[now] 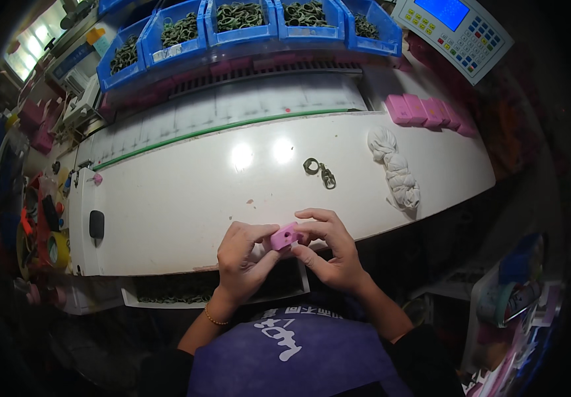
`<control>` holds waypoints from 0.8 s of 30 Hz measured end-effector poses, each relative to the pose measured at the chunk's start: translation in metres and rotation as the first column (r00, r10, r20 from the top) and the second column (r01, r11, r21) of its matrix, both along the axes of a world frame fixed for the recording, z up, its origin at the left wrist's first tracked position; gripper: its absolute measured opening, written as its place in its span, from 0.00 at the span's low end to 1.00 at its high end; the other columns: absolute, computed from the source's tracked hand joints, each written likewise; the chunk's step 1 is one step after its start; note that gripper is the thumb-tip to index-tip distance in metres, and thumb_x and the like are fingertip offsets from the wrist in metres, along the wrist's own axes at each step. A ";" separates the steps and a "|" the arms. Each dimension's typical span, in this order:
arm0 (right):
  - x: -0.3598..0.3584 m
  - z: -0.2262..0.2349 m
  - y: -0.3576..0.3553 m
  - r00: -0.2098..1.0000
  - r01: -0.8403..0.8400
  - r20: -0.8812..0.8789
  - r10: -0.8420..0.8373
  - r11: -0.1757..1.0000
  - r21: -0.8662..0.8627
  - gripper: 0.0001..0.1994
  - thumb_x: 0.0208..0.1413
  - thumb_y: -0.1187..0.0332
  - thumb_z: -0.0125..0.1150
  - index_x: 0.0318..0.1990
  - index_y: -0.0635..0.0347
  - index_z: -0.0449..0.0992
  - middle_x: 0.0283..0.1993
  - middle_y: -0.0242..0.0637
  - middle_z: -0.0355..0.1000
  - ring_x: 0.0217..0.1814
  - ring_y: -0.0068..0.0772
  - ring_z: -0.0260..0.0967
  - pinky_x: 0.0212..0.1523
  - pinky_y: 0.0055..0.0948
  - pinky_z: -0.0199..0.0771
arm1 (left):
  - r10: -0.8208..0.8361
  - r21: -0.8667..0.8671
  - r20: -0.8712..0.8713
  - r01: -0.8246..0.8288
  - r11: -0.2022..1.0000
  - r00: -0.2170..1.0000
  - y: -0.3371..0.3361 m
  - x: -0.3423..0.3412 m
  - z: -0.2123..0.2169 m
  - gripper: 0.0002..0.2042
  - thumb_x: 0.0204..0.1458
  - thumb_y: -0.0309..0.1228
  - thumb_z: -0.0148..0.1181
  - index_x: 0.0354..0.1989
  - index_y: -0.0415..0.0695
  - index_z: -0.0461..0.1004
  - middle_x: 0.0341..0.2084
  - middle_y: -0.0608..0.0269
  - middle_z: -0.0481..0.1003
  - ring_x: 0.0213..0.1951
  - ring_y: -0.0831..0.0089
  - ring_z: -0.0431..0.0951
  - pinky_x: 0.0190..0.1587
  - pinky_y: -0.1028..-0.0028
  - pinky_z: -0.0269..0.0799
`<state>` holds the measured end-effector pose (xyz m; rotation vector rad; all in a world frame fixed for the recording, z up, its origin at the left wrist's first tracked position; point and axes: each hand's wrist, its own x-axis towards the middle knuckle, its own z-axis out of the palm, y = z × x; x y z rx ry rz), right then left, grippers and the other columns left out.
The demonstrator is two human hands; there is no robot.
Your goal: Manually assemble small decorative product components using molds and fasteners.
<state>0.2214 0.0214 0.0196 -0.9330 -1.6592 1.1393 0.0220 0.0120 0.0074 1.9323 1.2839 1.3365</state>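
In front of my body, by the near edge of the white table (186, 192), I hold a small pink block (284, 236) with a dark round hole in its face. My left hand (244, 258) pinches the block's left side between thumb and fingers. The fingertips of my right hand (331, 255) close on its right side, where they partly hide it. Whether a smaller part is also between those right fingertips, I cannot make out. Farther off on the tabletop lie a dark green ring (311, 166) and a dark green clasp-like piece (327, 176).
A twisted white cloth (396, 169) and a row of pink blocks (424, 111) lie at the right. Blue bins (241, 36) of green parts line the back, beside a keypad device (456, 33). Below the near edge is an open drawer (216, 301).
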 end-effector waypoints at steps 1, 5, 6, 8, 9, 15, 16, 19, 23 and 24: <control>-0.001 0.001 0.000 1.000 -0.019 -0.011 0.019 1.000 -0.004 0.14 0.58 0.75 0.65 0.51 0.63 0.72 0.58 0.40 0.66 0.45 0.23 0.71 0.45 0.23 0.77 | 0.006 0.033 0.019 -0.007 0.999 1.000 0.001 0.001 0.000 0.19 0.38 0.17 0.71 0.43 0.40 0.79 0.32 0.60 0.79 0.34 0.66 0.76 0.38 0.71 0.72; -0.003 0.000 0.001 0.995 -0.029 -0.103 0.019 0.995 -0.093 0.13 0.57 0.75 0.64 0.50 0.61 0.72 0.57 0.41 0.67 0.43 0.23 0.71 0.45 0.24 0.76 | -0.010 0.105 -0.013 0.012 0.994 1.000 0.002 0.005 0.004 0.20 0.36 0.18 0.73 0.42 0.41 0.80 0.33 0.61 0.80 0.34 0.67 0.75 0.38 0.71 0.71; -0.003 -0.001 0.002 0.979 -0.073 -0.200 0.034 0.978 -0.195 0.14 0.57 0.75 0.63 0.50 0.61 0.72 0.56 0.39 0.67 0.44 0.23 0.70 0.48 0.24 0.74 | -0.002 0.103 -0.013 0.004 0.995 1.000 0.002 0.005 0.005 0.20 0.36 0.18 0.73 0.42 0.41 0.80 0.33 0.61 0.80 0.34 0.67 0.75 0.38 0.71 0.71; 0.001 -0.002 0.004 0.954 -0.126 -0.297 0.035 0.948 -0.293 0.14 0.57 0.75 0.63 0.50 0.60 0.71 0.55 0.37 0.68 0.46 0.22 0.69 0.50 0.25 0.73 | -0.050 0.105 -0.043 0.055 0.993 0.998 0.001 0.004 0.006 0.20 0.36 0.18 0.72 0.42 0.43 0.80 0.35 0.61 0.81 0.35 0.66 0.75 0.40 0.70 0.70; 0.004 -0.002 0.006 0.956 -0.173 -0.286 0.063 0.909 -0.380 0.14 0.56 0.76 0.63 0.49 0.59 0.70 0.55 0.36 0.68 0.50 0.24 0.68 0.54 0.28 0.70 | -0.057 0.109 -0.051 0.062 0.992 0.997 0.001 0.004 0.007 0.20 0.36 0.18 0.72 0.42 0.43 0.80 0.35 0.61 0.81 0.35 0.66 0.75 0.40 0.70 0.70; 0.007 -0.005 0.016 0.925 -0.325 -0.331 0.186 0.837 -0.439 0.15 0.55 0.75 0.65 0.49 0.58 0.69 0.54 0.34 0.67 0.57 0.26 0.66 0.58 0.31 0.67 | -0.100 0.109 -0.044 0.104 0.989 0.994 0.003 0.005 0.007 0.22 0.35 0.19 0.71 0.44 0.44 0.81 0.39 0.61 0.82 0.33 0.64 0.75 0.40 0.70 0.71; 0.004 -0.006 0.015 0.930 -0.313 -0.323 0.178 0.844 -0.436 0.15 0.55 0.73 0.66 0.48 0.58 0.69 0.52 0.33 0.68 0.53 0.22 0.66 0.55 0.27 0.68 | -0.103 0.101 -0.035 0.106 0.989 0.994 0.002 0.007 0.007 0.22 0.35 0.19 0.72 0.44 0.44 0.81 0.39 0.61 0.82 0.33 0.64 0.75 0.40 0.69 0.71; -0.003 -0.005 0.010 0.953 -0.262 -0.245 0.178 0.892 -0.369 0.16 0.56 0.71 0.68 0.48 0.58 0.69 0.50 0.32 0.68 0.49 0.18 0.66 0.51 0.24 0.69 | -0.098 0.108 -0.051 0.103 0.989 0.994 -0.001 0.008 0.006 0.23 0.34 0.20 0.73 0.44 0.44 0.81 0.38 0.62 0.82 0.33 0.64 0.74 0.40 0.69 0.71; -0.001 -0.005 0.006 0.953 -0.160 -0.297 0.064 0.937 -0.311 0.10 0.57 0.75 0.61 0.46 0.60 0.71 0.54 0.39 0.68 0.48 0.22 0.66 0.49 0.25 0.69 | 0.104 0.203 -0.098 -0.082 0.976 0.990 0.001 -0.007 0.009 0.23 0.32 0.17 0.72 0.42 0.44 0.81 0.35 0.62 0.80 0.33 0.62 0.73 0.40 0.67 0.70; 0.003 -0.006 0.007 0.951 -0.089 -0.311 -0.001 0.958 -0.274 0.08 0.57 0.76 0.59 0.44 0.61 0.73 0.55 0.40 0.68 0.48 0.23 0.66 0.49 0.26 0.69 | 0.235 0.221 -0.089 -0.211 0.952 0.968 0.002 -0.014 0.011 0.22 0.31 0.16 0.71 0.41 0.44 0.80 0.34 0.62 0.80 0.33 0.61 0.72 0.40 0.66 0.70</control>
